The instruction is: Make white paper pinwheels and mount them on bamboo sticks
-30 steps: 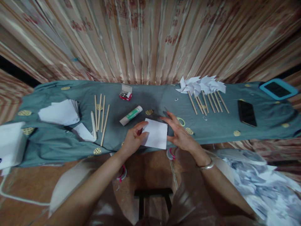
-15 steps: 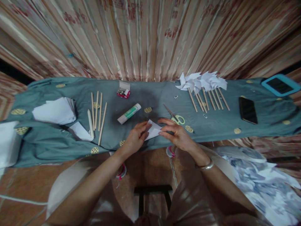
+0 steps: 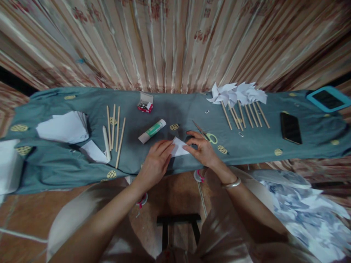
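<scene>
A small folded piece of white paper (image 3: 179, 148) lies near the front of the cloth-covered table, between my two hands. My left hand (image 3: 158, 157) holds its left side down, fingers together over the edge. At the right corner, the thumb and a finger of my right hand (image 3: 202, 149) grip the paper, while the other fingers arch above it. Behind the paper lies a glue stick (image 3: 152, 131) with a green label. Scissors with light green handles (image 3: 211, 138) rest just beyond my right hand.
Left are wooden sticks (image 3: 114, 128), a white tapered stick (image 3: 106, 144), and a paper stack (image 3: 64, 128). A small red box (image 3: 145, 103) stands at the back. Paper pinwheels (image 3: 237, 94), a phone (image 3: 290, 128) and a blue-framed tablet (image 3: 329, 99) lie right. A paper-filled bag (image 3: 307, 212) sits below.
My left hand has flattened further over the paper. My right hand has shifted slightly left, and the paper lies flatter, its raised flap pressed down. The view has moved slightly.
</scene>
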